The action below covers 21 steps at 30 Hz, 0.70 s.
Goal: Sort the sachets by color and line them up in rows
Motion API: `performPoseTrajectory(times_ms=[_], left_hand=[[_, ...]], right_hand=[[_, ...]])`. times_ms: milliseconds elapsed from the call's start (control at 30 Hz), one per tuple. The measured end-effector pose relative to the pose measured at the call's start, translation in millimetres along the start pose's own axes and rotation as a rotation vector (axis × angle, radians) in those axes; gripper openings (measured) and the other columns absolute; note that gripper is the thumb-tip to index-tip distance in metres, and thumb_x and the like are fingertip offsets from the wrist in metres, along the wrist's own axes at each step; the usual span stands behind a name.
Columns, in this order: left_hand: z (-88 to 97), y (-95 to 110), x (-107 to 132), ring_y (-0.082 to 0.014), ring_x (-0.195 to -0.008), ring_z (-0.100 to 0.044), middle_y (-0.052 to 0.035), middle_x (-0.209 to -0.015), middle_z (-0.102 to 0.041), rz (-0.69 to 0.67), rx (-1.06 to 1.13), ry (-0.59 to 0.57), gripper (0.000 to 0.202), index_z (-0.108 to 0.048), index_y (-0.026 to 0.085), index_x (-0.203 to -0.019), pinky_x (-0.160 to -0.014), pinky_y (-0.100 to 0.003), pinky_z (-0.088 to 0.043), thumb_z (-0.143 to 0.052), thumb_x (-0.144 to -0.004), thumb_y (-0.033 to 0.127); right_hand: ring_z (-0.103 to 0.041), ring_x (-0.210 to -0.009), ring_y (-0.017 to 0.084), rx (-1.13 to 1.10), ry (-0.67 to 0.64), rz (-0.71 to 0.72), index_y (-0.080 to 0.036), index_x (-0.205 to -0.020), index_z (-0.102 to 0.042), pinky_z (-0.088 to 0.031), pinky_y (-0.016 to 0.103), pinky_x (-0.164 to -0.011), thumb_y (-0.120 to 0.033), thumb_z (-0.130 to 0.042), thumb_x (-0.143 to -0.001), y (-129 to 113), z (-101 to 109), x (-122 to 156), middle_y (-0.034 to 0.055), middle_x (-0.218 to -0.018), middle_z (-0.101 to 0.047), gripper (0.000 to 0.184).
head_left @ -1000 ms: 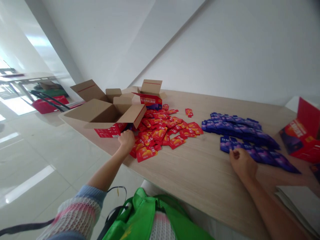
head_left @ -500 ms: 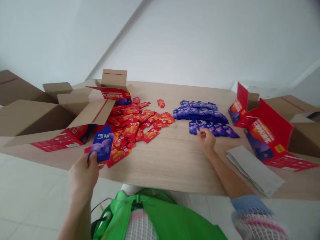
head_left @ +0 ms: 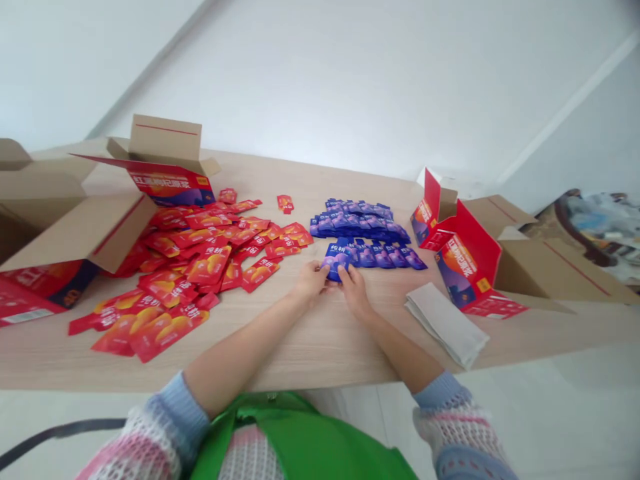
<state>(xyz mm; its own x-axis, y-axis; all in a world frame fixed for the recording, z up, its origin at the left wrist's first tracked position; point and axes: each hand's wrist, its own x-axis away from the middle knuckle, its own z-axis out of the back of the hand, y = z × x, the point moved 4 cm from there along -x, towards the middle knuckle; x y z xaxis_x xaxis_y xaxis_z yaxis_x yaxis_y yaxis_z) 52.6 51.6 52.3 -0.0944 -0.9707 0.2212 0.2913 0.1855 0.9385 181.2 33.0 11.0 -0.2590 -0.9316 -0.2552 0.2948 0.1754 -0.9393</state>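
Both my hands meet at the middle of the wooden table (head_left: 320, 347). My left hand (head_left: 310, 281) and my right hand (head_left: 354, 288) pinch one purple sachet (head_left: 336, 259) between them, at the left end of a row of purple sachets (head_left: 385, 256). Behind that row lies a second pile of purple sachets (head_left: 357, 220). A wide heap of red sachets (head_left: 200, 257) spreads across the table to the left of my hands.
Open cardboard boxes with red printed sides stand at the left (head_left: 55, 227) and back left (head_left: 165, 167). More open red-and-brown boxes (head_left: 475, 253) stand at the right. A folded grey sheet (head_left: 447, 323) lies near the right front edge. A green bag (head_left: 305, 440) rests on my lap.
My left hand picked a purple sachet out from by the left box and carried it right to the purple row. My right hand now grips it too. The view swung right.
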Motion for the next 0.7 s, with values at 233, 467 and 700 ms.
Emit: performPoseTrajectory(times_ms=[233,467,700], left_hand=[[-43.5,-1,-32,-0.0235,-0.098,-0.068,-0.0114,-0.1,-0.07,-0.096,-0.135,0.03,0.021,-0.058,0.015,-0.101,-0.081,-0.033,-0.05,-0.064,-0.09,0.032],[-33.6,-4,-62,-0.0191,-0.102,-0.064,-0.0121,-0.128,-0.056,-0.334,-0.354,0.234,0.03,-0.053,0.018,-0.117,-0.088,-0.032,-0.05,-0.054,-0.087,0.016],[-59.2,-11,-81,-0.0304,-0.123,-0.053,-0.0134,-0.128,-0.065,-0.585,-0.641,0.065,0.045,-0.056,0.013,-0.131,-0.106,-0.043,-0.039,-0.055,-0.091,0.034]], right_hand=[[-0.055,-0.078,0.019,0.279,0.266,-0.065,-0.022,-0.078,-0.054,-0.046,0.03,-0.076,-0.056,-0.034,-0.094,24,58,-43,0.0054,-0.083,-0.064,0.042],[-0.064,-0.104,0.024,0.475,0.309,-0.146,-0.012,-0.117,-0.068,-0.047,0.033,-0.092,-0.04,-0.039,-0.097,33,68,-65,0.0156,-0.118,-0.07,0.045],[-0.062,-0.122,0.033,0.732,0.282,-0.314,-0.004,-0.151,-0.045,-0.046,0.038,-0.1,-0.043,-0.059,-0.094,27,77,-62,0.0228,-0.122,-0.068,0.07]])
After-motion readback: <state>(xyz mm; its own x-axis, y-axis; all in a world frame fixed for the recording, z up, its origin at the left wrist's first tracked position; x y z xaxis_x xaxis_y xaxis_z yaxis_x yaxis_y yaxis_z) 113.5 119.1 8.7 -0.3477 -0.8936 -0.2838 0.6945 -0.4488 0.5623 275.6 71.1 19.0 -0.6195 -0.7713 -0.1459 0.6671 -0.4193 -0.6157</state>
